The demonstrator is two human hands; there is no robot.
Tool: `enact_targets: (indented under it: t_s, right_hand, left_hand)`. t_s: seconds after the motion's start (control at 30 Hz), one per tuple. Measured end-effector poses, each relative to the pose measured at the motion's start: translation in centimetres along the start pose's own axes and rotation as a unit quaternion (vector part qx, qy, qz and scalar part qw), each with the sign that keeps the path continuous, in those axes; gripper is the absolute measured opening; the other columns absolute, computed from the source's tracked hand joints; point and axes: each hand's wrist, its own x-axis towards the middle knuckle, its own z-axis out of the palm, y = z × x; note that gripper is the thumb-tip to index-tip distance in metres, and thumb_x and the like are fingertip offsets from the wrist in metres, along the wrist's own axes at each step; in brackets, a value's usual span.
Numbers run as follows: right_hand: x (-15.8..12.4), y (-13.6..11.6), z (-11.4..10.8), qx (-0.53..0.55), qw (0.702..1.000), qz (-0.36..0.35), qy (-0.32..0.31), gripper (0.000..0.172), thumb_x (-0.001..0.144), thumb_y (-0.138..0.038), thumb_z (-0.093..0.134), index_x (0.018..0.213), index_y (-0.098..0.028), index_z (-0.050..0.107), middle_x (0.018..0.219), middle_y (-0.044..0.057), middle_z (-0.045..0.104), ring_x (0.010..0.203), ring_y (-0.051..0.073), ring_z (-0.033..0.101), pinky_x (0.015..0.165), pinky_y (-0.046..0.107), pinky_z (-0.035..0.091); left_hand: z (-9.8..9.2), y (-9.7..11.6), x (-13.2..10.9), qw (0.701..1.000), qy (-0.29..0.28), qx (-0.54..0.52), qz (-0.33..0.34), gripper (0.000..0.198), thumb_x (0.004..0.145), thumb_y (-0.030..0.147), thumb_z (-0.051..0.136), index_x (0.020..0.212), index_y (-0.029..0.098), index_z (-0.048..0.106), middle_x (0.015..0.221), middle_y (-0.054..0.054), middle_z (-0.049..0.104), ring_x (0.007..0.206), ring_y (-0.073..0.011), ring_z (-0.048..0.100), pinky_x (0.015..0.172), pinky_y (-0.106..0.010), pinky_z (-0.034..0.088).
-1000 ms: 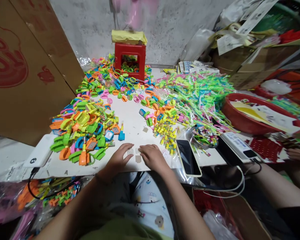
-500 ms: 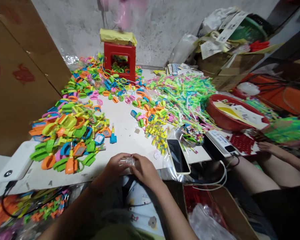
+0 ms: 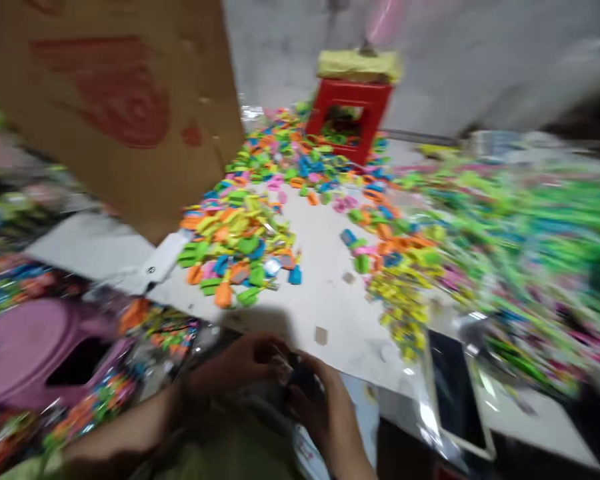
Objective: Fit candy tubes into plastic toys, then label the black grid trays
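My left hand (image 3: 253, 360) and my right hand (image 3: 330, 407) meet in front of my lap, just off the table's (image 3: 310, 280) near edge. Both are smeared by motion. The fingers of the left are bent together around a small clear or pale piece (image 3: 282, 363), too blurred to name. Curled against it, my right hand closes on a dark, rounded object (image 3: 305, 381) whose kind I cannot make out. Beyond the hands lies a heap of bright plastic toy watches (image 3: 240, 240). Small yellow pieces (image 3: 405, 307) are piled to the right.
A phone (image 3: 457, 390) lies at the right front. Green and pink strips (image 3: 520, 220) spread behind it. At the back stands a red stool (image 3: 349, 120). To the left are a tall cardboard box (image 3: 145, 133), a white power bank (image 3: 165, 257) and a pink stool (image 3: 25, 347).
My view has swung left, bringing in the pink stool. Both hands have drawn nearer my body, below the table edge. A dark object now shows in my right hand.
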Motion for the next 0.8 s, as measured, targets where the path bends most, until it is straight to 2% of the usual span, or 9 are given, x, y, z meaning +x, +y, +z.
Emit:
enact_targets:
  t_s: [0.1,0.23,0.33,0.43,0.53,0.67,0.73,0.77,0.8]
  right_hand:
    - [-0.6,1.2,2.4,0.02,0.999,0.021,0.015,0.043,0.088,-0.051,0.054,0.119,-0.023,0.062,0.108,0.012,0.07,0.096,0.029,0.068,0.084,0.043,0.057]
    - [-1.1,1.5,5.3,0.037,0.999,0.006,-0.015,0.042,0.092,-0.053,0.043,0.108,-0.023,0.069,0.099,0.014,0.072,0.088,0.029,0.069,0.081,0.044,0.057]
    - [-1.2,1.5,6.4,0.038,0.998,-0.024,-0.045,0.042,0.094,-0.05,0.039,0.1,-0.025,0.071,0.093,0.013,0.073,0.086,0.029,0.069,0.077,0.044,0.057]
    - [-1.2,1.0,6.4,0.047,0.997,-0.044,-0.041,0.036,0.093,-0.046,0.042,0.097,-0.026,0.072,0.091,0.013,0.072,0.084,0.029,0.069,0.075,0.044,0.056]
    - [-1.2,-0.7,5.5,0.07,0.997,-0.016,-0.019,0.028,0.091,-0.037,0.046,0.096,-0.025,0.071,0.088,0.011,0.071,0.082,0.027,0.069,0.072,0.04,0.057]
    - [-0.2,-2.9,4.3,0.135,0.99,0.011,-0.036,0.027,0.088,-0.028,0.05,0.11,-0.024,0.064,0.089,0.006,0.069,0.075,0.019,0.067,0.068,0.029,0.056]
    - [0.2,-3.2,4.1,0.152,0.987,0.001,-0.048,0.029,0.09,-0.027,0.051,0.116,-0.024,0.062,0.094,0.006,0.069,0.079,0.018,0.067,0.072,0.027,0.056]
    - [0.1,-3.2,4.1,0.155,0.987,0.001,-0.049,0.027,0.091,-0.028,0.051,0.115,-0.024,0.062,0.095,0.006,0.069,0.081,0.018,0.066,0.074,0.027,0.055]
    - [-0.1,-3.0,4.1,0.156,0.987,0.006,-0.048,0.025,0.092,-0.03,0.051,0.113,-0.023,0.063,0.096,0.007,0.069,0.081,0.018,0.066,0.075,0.028,0.055]
  left_hand:
    - [-1.9,2.2,-3.1,0.999,0.012,0.049,0.008,0.037,0.07,0.033,0.081,0.099,0.015,0.07,0.094,-0.009,0.074,0.088,-0.0215,0.069,0.081,-0.032,0.054]
    - [-4.7,4.1,-6.7,0.992,0.088,0.085,-0.019,0.035,0.07,0.033,0.08,0.099,0.016,0.071,0.095,-0.007,0.074,0.088,-0.0194,0.069,0.08,-0.029,0.054]
    - [-7.2,4.6,-8.3,0.982,0.152,0.109,-0.022,0.036,0.071,0.035,0.079,0.1,0.017,0.07,0.097,-0.007,0.074,0.086,-0.0192,0.069,0.077,-0.029,0.054]
    - [-8.9,4.8,-9.3,0.971,0.214,0.11,0.003,0.038,0.071,0.038,0.078,0.101,0.015,0.069,0.097,-0.009,0.074,0.085,-0.02,0.069,0.075,-0.031,0.055]
    - [-8.6,4.6,-9.5,0.957,0.271,0.097,0.03,0.042,0.069,0.041,0.08,0.1,0.016,0.068,0.095,-0.009,0.074,0.083,-0.02,0.07,0.077,-0.033,0.056]
    - [-7.5,3.3,-9.0,0.939,0.285,0.187,0.039,0.035,0.07,0.042,0.078,0.094,0.019,0.07,0.088,-0.006,0.074,0.077,-0.0201,0.069,0.068,-0.029,0.056]
    - [-8.6,2.8,-9.0,0.907,0.348,0.227,0.071,0.033,0.071,0.043,0.076,0.093,0.019,0.071,0.085,-0.004,0.073,0.076,-0.0196,0.067,0.066,-0.028,0.054]
    - [-9.7,2.6,-9.1,0.874,0.414,0.234,0.104,0.033,0.071,0.043,0.075,0.094,0.019,0.07,0.085,-0.004,0.072,0.077,-0.0191,0.066,0.068,-0.027,0.054]
    - [-11.3,2.4,-9.3,0.825,0.497,0.231,0.139,0.034,0.072,0.043,0.074,0.096,0.019,0.069,0.085,-0.003,0.07,0.078,-0.0182,0.065,0.071,-0.027,0.054]
